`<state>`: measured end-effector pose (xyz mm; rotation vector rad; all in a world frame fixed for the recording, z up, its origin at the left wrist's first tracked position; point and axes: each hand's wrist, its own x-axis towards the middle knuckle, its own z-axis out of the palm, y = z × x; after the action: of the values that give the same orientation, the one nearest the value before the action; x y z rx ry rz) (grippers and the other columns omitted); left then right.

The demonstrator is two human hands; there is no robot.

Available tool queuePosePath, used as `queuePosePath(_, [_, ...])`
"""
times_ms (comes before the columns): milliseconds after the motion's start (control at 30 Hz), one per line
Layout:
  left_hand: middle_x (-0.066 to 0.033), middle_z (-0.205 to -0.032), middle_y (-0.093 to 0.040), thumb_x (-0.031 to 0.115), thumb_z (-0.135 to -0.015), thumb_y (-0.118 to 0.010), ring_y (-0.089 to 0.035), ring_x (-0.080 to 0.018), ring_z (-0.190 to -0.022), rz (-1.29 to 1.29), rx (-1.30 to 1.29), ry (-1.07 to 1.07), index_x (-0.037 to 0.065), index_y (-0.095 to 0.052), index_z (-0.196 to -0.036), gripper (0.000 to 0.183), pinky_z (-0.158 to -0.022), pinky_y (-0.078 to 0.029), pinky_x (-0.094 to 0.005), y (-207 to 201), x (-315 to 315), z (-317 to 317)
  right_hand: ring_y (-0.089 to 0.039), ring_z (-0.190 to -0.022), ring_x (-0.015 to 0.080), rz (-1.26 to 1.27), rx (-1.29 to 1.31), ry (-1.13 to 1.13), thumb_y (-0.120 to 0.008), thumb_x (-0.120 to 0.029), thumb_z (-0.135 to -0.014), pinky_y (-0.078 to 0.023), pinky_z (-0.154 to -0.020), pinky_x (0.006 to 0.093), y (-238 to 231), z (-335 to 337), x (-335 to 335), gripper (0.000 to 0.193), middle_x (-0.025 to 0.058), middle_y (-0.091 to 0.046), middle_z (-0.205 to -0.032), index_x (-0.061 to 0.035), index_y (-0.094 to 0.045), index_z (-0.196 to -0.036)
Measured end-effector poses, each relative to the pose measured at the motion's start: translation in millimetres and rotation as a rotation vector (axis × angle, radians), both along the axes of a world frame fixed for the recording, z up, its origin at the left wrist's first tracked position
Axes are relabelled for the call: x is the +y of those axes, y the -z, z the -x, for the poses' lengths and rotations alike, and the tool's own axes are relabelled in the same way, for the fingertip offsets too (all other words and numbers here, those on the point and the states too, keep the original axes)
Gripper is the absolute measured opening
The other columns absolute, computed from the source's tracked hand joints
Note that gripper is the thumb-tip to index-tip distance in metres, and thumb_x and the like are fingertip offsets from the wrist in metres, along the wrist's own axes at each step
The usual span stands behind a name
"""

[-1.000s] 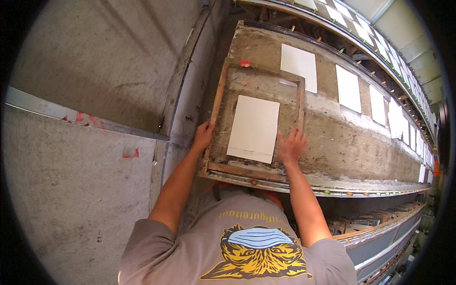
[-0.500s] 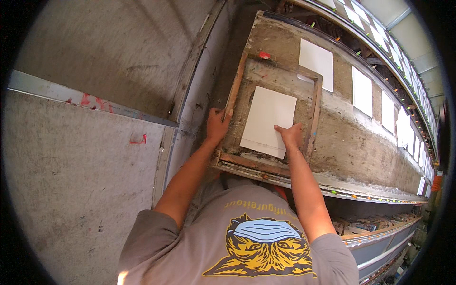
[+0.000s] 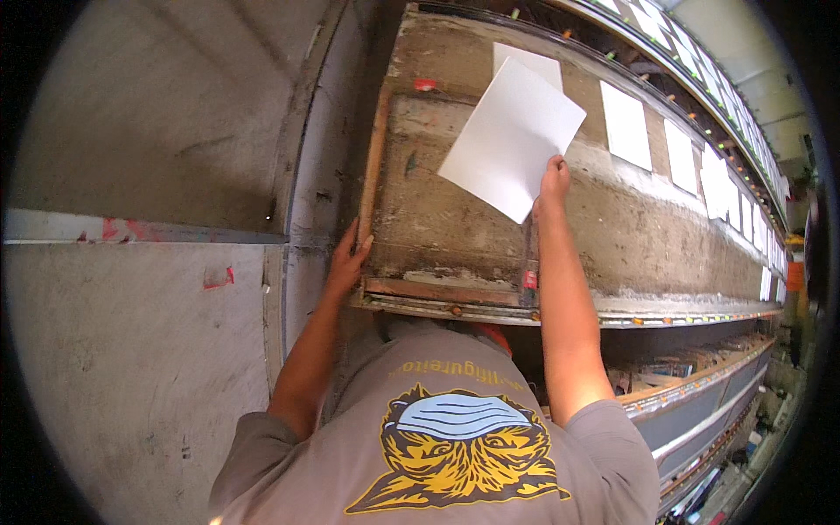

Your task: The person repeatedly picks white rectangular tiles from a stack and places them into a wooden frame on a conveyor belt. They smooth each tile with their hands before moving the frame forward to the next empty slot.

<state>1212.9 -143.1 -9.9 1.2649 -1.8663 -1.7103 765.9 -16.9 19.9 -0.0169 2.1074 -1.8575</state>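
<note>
Gripping the wooden frame [image 3: 374, 157] by its left rail, my left hand [image 3: 346, 262] is closed there; to its right, a blank white sheet [image 3: 512, 140] sits askew over the frame, its lower right edge pinched in my right hand [image 3: 553, 182]; farther right, other white sheets [image 3: 626, 127] line the long table [image 3: 643, 241].

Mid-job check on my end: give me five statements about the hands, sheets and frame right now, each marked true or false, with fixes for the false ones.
1. The right hand holds a white sheet. True.
2. The left hand holds that sheet too. False: it is on the left side of the wooden frame.
3. The held sheet partly covers another white sheet from view. True.
4. More white sheets lie off to the right. True.
5. The mask print on the shirt is red. False: it is light blue.
</note>
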Motion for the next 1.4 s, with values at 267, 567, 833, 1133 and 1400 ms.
queuePosePath(267, [-0.0176, -0.152, -0.05, 0.031, -0.097, -0.074, -0.05, -0.0264, -0.137, 0.023, 0.0, 0.049, 0.003, -0.032, -0.16, 0.081, -0.114, -0.039, -0.0398, -31.0, 10.3, 6.3, -0.06, -0.072, 0.0231, 0.252, -0.41, -0.296, -0.045, -0.051, -0.105, -0.05, -0.067, 0.0389, 51.0, 55.4, 130.4, 0.061, 0.0085, -0.061, -0.086, 0.001, -0.06, -0.132])
queuePosePath(567, [-0.0162, -0.152, -0.052, 0.026, -0.096, -0.074, -0.051, -0.0246, -0.137, -0.048, -0.003, 0.037, 0.006, -0.032, -0.161, 0.08, -0.113, -0.041, -0.0395, -19.0, 6.6, -1.8, -0.064, -0.069, 0.0252, -0.232, -0.575, -0.34, -0.054, -0.046, -0.101, -0.052, -0.062, 0.0442, 50.2, 34.9, 103.7, 0.048, 0.0105, -0.068, -0.085, -0.0037, -0.07, -0.117])
queuePosePath(833, [-0.0165, -0.152, -0.052, 0.023, -0.095, -0.074, -0.051, -0.0241, -0.136, 0.003, -0.002, 0.071, 0.008, -0.03, -0.162, 0.081, -0.112, -0.042, -0.0376, -26.8, 7.4, -1.8, -0.069, -0.094, 0.0257, -0.219, -0.523, -0.233, -0.045, -0.049, -0.104, -0.054, -0.083, 0.045, 48.3, 3.1, 96.0, 0.052, 0.0133, -0.073, -0.11, -0.0061, -0.067, -0.123])
queuePosePath(1133, [-0.0172, -0.152, -0.051, 0.024, -0.098, -0.071, -0.052, -0.0248, -0.135, 0.012, 0.034, 0.038, 0.005, -0.03, -0.162, 0.078, -0.112, -0.041, -0.0376, -18.8, 15.6, -0.2, -0.058, -0.129, 0.0288, -0.164, -0.485, -0.219, -0.042, -0.07, -0.1, -0.046, -0.106, 0.044, 55.9, 1.7, 107.9, 0.082, 0.0164, -0.059, -0.143, -0.0051, -0.051, -0.148])
queuePosePath(1400, [-0.0219, -0.151, -0.052, 0.038, -0.101, -0.064, -0.053, -0.0323, -0.138, 0.158, -0.128, 0.079, 0.009, -0.032, -0.161, 0.074, -0.114, -0.04, -0.0412, -16.0, 14.2, -3.0, -0.062, -0.124, 0.0314, -0.146, -0.387, -0.316, -0.051, -0.079, -0.092, -0.048, -0.105, 0.0432, 21.5, -20.9, 101.1, 0.099, 0.0204, -0.061, -0.14, 0.0032, -0.051, -0.146])
